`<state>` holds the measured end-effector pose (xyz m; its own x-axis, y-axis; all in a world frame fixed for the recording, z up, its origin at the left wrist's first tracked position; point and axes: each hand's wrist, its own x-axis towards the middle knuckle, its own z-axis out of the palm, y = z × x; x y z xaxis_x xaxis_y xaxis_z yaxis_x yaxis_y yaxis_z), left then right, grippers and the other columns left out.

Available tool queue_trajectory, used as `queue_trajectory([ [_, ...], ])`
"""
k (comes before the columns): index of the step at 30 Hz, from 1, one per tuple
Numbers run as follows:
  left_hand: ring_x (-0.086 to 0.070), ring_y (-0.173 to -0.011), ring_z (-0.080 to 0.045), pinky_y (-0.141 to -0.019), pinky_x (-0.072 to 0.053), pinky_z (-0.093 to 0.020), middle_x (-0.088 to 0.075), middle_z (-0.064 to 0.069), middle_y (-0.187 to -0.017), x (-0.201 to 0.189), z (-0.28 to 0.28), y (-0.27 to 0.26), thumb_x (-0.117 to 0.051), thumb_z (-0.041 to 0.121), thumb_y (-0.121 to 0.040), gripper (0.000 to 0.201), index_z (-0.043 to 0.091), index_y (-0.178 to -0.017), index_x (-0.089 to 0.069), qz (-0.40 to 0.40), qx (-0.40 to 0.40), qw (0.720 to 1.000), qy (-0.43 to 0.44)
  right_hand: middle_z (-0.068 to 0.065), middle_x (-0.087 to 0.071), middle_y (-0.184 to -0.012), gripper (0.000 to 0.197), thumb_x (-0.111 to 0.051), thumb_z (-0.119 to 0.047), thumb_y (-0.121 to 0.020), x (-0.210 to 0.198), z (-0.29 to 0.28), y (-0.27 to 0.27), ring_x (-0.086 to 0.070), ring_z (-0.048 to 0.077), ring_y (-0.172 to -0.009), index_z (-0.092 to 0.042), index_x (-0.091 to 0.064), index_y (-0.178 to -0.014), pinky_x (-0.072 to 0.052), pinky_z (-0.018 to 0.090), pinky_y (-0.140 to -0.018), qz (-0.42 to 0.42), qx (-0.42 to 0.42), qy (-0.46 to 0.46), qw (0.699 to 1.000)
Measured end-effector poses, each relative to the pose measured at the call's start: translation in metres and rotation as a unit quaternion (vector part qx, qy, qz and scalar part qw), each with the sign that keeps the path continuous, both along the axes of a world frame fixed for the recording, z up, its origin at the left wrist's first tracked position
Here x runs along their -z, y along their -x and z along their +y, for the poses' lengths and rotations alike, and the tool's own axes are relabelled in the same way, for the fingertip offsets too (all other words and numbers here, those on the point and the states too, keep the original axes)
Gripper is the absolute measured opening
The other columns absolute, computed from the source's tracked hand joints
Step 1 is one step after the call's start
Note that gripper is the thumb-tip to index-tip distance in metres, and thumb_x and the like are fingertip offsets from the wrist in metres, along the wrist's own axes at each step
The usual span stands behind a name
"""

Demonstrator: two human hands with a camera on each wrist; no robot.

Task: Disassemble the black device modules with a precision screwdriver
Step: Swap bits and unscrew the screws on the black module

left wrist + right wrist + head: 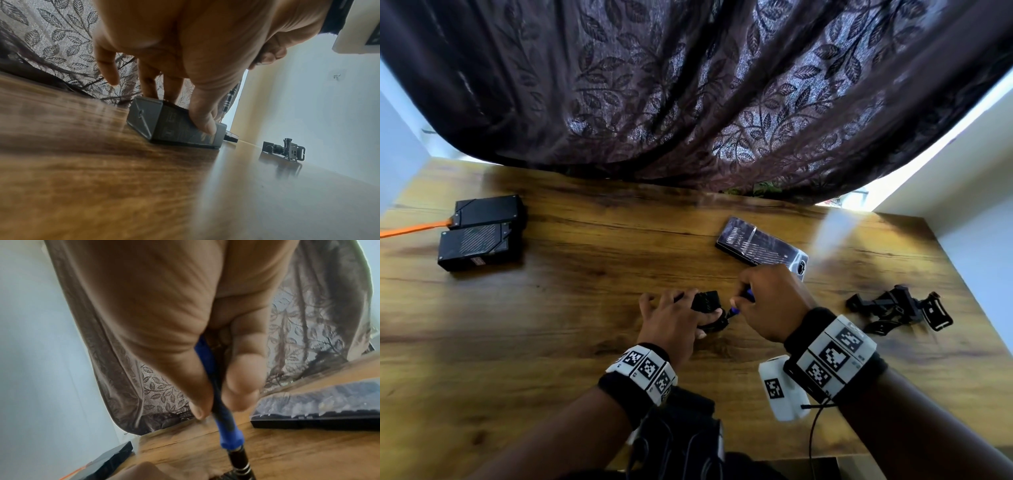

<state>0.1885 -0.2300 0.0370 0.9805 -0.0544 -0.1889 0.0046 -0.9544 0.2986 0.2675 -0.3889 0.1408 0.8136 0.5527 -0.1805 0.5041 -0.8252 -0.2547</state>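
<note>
On the wooden counter [551,308], the left hand [671,318] clamps the small black box-shaped module [176,128] while the right hand [767,301], just right, pinches the blue-handled precision screwdriver [226,421] angled down toward it.

Both forearms are bare, with no sleeves. Each wrist wears a black band [619,387] carrying white blocks [839,353] printed with black square codes. A thin black cable [812,435] hangs from the right wrist's band.
</note>
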Motion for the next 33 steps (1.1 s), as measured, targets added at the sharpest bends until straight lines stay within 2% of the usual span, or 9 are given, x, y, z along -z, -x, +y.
queue_trajectory([
  [7, -0.02, -0.146, -0.025, -0.108, -0.01, -0.059, -0.018, 0.008, -0.166, 0.004, 0.001, -0.001, -0.052, 0.032, -0.103, 0.058, 0.063, -0.146, -0.028, 0.011, 0.008, 1.0, -0.006, -0.015, -0.062, -0.089, 0.007, -0.075, -0.03, -0.088, -0.015, -0.013, -0.001, -0.057, 0.004, -0.084, -0.027, -0.07, -0.084, -0.049, 0.025, -0.077, 0.006, -0.064, -0.017, 0.998],
  [10, -0.017, -0.149, -0.029, -0.11, -0.006, -0.062, -0.011, 0.001, -0.169, 0.005, 0.001, -0.003, -0.052, 0.03, -0.103, 0.063, 0.062, -0.148, -0.022, 0.025, 0.019, 0.999, -0.029, -0.015, -0.065, -0.084, 0.008, -0.079, -0.029, -0.085, -0.024, -0.024, -0.002, -0.059, 0.0, -0.08, -0.026, -0.072, -0.083, -0.044, 0.011, -0.069, -0.003, -0.022, -0.079, 0.997],
  [13, -0.01, -0.152, -0.036, -0.111, 0.002, -0.067, -0.001, -0.011, -0.17, 0.002, -0.004, -0.001, -0.045, 0.025, -0.106, 0.064, 0.055, -0.154, -0.013, 0.032, 0.048, 0.995, -0.076, -0.018, -0.065, -0.076, 0.009, -0.082, -0.03, -0.082, -0.028, -0.042, 0.0, -0.06, -0.005, -0.081, -0.027, -0.073, -0.081, -0.042, 0.007, -0.067, -0.005, 0.023, -0.122, 0.992],
  [16, -0.003, -0.153, -0.045, -0.113, 0.01, -0.07, 0.005, -0.018, -0.168, -0.002, -0.009, 0.002, -0.042, 0.016, -0.106, 0.071, 0.052, -0.156, -0.006, 0.033, 0.084, 0.989, -0.117, -0.018, -0.066, -0.068, 0.012, -0.084, -0.033, -0.08, -0.021, -0.061, 0.0, -0.064, -0.001, -0.068, -0.033, -0.072, -0.079, -0.049, 0.015, -0.062, 0.009, 0.069, -0.144, 0.987],
  [18, -0.003, -0.152, -0.048, -0.114, 0.011, -0.069, 0.005, -0.02, -0.168, -0.006, -0.011, 0.002, -0.041, 0.015, -0.106, 0.071, 0.052, -0.156, -0.006, 0.04, 0.099, 0.986, -0.128, -0.02, -0.067, -0.069, 0.014, -0.085, -0.034, -0.079, -0.015, -0.073, -0.001, -0.065, 0.003, -0.062, -0.035, -0.071, -0.078, -0.058, 0.03, -0.063, 0.025, 0.103, -0.164, 0.981],
  [23, 0.0, -0.154, -0.045, -0.117, 0.008, -0.07, 0.013, -0.006, -0.17, -0.011, -0.008, 0.001, -0.047, 0.011, -0.103, 0.072, 0.051, -0.156, -0.018, 0.064, 0.129, 0.984, -0.106, -0.009, -0.071, -0.07, 0.013, -0.083, -0.029, -0.082, -0.007, -0.086, -0.003, -0.069, 0.01, -0.058, -0.034, -0.072, -0.081, -0.063, 0.039, -0.062, 0.065, 0.14, -0.231, 0.961],
  [28, 0.01, -0.156, -0.017, -0.116, 0.019, -0.061, 0.008, 0.016, -0.169, -0.011, 0.003, 0.003, -0.057, 0.027, -0.102, 0.054, 0.052, -0.147, -0.04, 0.014, 0.105, 0.994, -0.005, -0.008, -0.074, -0.073, 0.014, -0.081, -0.022, -0.084, 0.001, -0.082, -0.005, -0.072, 0.01, -0.062, -0.029, -0.071, -0.092, -0.063, 0.041, -0.067, 0.092, 0.143, -0.27, 0.948],
  [30, -0.001, -0.155, -0.008, -0.12, 0.009, -0.053, -0.004, 0.023, -0.167, -0.01, 0.018, 0.007, -0.06, 0.042, -0.098, 0.057, 0.053, -0.149, -0.035, -0.019, 0.042, 0.998, 0.052, -0.006, -0.075, -0.075, 0.021, -0.083, -0.021, -0.082, 0.004, -0.077, -0.008, -0.073, 0.012, -0.064, -0.029, -0.069, -0.095, -0.063, 0.042, -0.07, 0.106, 0.143, -0.29, 0.94],
  [33, -0.031, -0.146, -0.004, -0.12, -0.026, -0.043, -0.031, 0.025, -0.159, -0.003, 0.043, 0.018, -0.064, 0.049, -0.094, 0.066, 0.05, -0.151, -0.031, -0.02, -0.106, 0.972, 0.208, -0.004, -0.076, -0.081, 0.025, -0.085, -0.019, -0.08, 0.007, -0.066, -0.013, -0.074, 0.014, -0.068, -0.028, -0.068, -0.096, -0.063, 0.045, -0.073, 0.117, 0.129, -0.316, 0.933],
])
